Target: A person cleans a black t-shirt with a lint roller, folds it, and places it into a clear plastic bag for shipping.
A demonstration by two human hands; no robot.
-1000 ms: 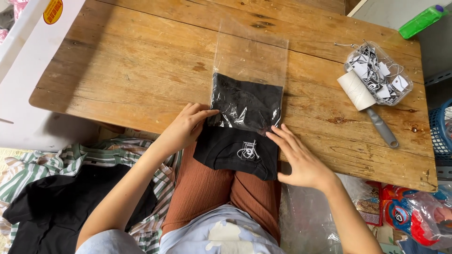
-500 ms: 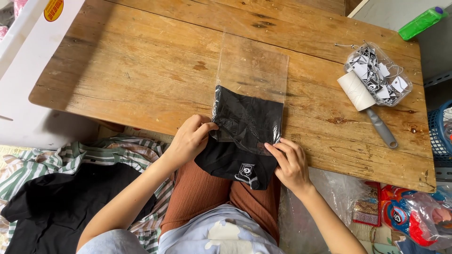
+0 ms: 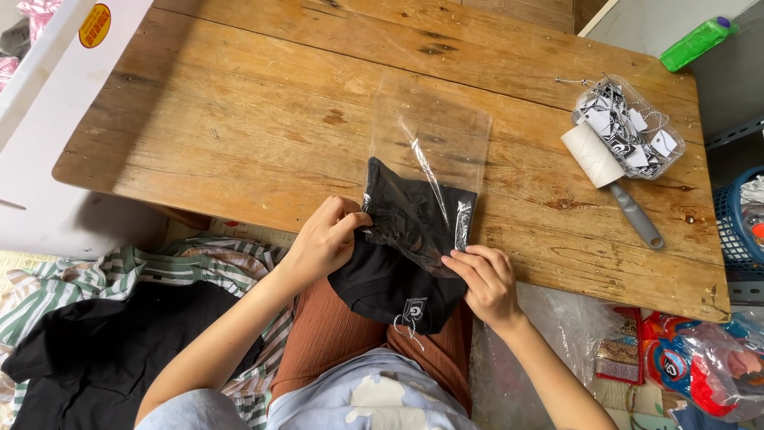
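Bagging is midway: the left hand and right hand each pinch the clear plastic bag's mouth around the folded black garment at the wooden table edge; next, judging by this, the hanging end needs feeding in.

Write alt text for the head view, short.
Seen from above, a person's left hand and right hand grip the open end of a clear plastic bag at the edge of a wooden table, with a folded black garment partly inside it. A lint roller and a container of tags lie at the right.
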